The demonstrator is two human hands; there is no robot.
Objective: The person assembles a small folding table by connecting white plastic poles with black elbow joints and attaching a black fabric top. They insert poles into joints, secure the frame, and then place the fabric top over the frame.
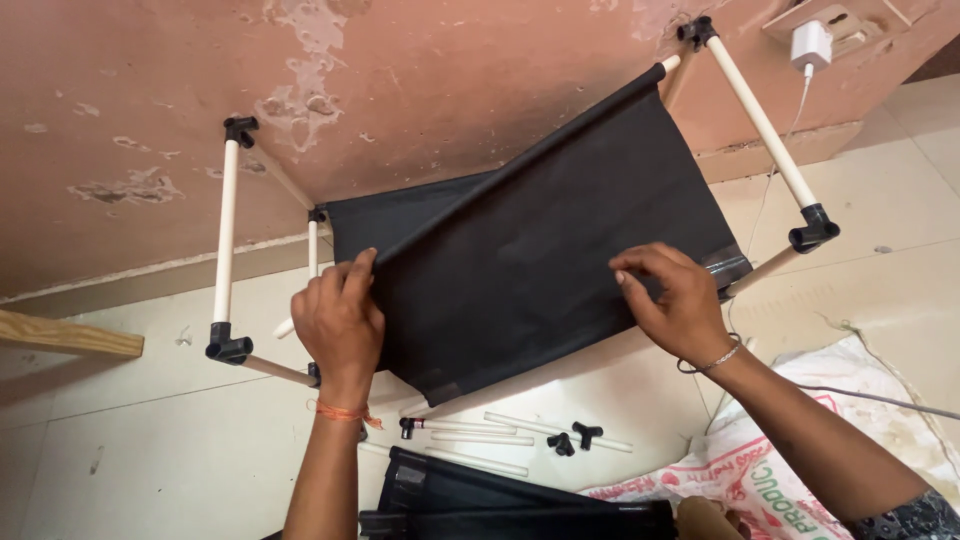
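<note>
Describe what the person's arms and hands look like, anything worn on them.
Both forearms are bare, with no gloves. The left hand has an orange thread tied round its wrist, a loose end sticking out. The right hand has a thin silver chain bracelet at the wrist. Near the right elbow, at the picture's corner, a dark patterned sleeve begins.

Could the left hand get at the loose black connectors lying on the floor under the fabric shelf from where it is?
Probably yes. The left hand is pinching the black fabric edge, but the black connectors lie on open floor below, nothing covering them; it would have to let go first.
</note>
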